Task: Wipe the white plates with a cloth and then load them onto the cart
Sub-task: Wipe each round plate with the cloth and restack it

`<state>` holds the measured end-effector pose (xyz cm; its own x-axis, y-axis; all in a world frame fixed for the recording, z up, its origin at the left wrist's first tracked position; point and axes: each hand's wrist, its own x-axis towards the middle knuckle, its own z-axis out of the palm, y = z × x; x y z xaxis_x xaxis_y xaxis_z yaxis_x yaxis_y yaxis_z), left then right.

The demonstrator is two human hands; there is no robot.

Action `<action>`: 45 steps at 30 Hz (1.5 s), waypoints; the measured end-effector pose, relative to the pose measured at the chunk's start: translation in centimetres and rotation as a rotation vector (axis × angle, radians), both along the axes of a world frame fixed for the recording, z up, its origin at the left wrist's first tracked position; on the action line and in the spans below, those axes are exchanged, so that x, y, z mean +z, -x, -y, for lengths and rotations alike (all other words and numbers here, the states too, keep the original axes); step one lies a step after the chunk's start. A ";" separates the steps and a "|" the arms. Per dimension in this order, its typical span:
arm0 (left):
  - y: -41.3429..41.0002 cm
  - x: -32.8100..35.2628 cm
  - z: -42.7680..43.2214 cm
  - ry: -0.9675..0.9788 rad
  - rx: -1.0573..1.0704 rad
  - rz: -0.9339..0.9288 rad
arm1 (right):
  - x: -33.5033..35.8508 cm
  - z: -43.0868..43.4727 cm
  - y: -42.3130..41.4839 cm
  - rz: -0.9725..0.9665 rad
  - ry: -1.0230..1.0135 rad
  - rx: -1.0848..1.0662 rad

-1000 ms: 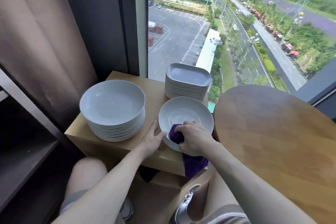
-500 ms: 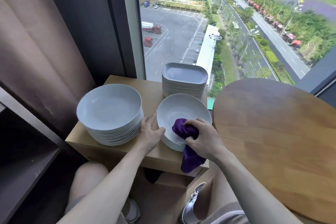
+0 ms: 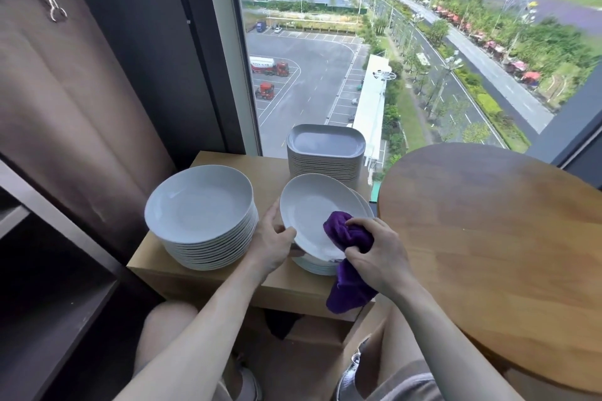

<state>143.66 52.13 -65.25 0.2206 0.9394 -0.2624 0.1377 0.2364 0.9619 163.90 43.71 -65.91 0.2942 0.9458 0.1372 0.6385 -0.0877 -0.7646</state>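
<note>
Plate (image 3: 312, 212), white and round, sits tilted above the short stack (image 3: 312, 267) on the wooden stand (image 3: 208, 273). The left hand (image 3: 273, 244) pinches its left rim, thumb on top. This likely steadies it and keeps the pile below from rocking. The right hand (image 3: 374, 254) is curled round a bunched purple cloth (image 3: 348, 231), pressing it onto the plate's near right part, and the cloth's tail hangs over the stand's edge. A taller stack (image 3: 202, 205) stands just left, perhaps to separate wiped from unwiped, though I cannot tell which. No cart is plainly visible.
</note>
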 end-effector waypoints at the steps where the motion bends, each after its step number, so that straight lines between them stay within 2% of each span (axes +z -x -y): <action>1: 0.0 0.2 0.1 0.000 0.002 -0.002 | 0.3 0.1 0.0 -0.013 -0.014 -0.013; 9: 2.3 2.0 0.0 -0.041 0.104 0.056 | 2.4 -0.2 0.1 -0.147 -0.182 -0.074; 14: 5.4 3.6 -1.0 -0.085 0.227 0.074 | 3.9 -1.7 1.7 -0.222 -0.218 -0.052; 18: 8.8 5.0 -2.2 -0.174 0.304 -0.031 | 4.2 -2.8 3.7 -0.180 -0.232 0.015; 22: 12.4 6.2 -3.3 -0.170 0.384 0.040 | 4.3 -3.4 5.9 -0.120 -0.254 0.066; 26: 15.0 6.2 -3.4 -0.140 0.509 0.120 | 3.9 -3.5 7.2 -0.130 -0.215 0.104; 30: 16.5 5.3 -3.4 -0.140 0.589 0.106 | 3.0 -3.1 7.4 -0.106 -0.195 0.115; 45: 16.7 3.9 -2.9 -0.152 0.623 0.028 | 0.4 -1.3 7.2 -0.125 -0.125 0.103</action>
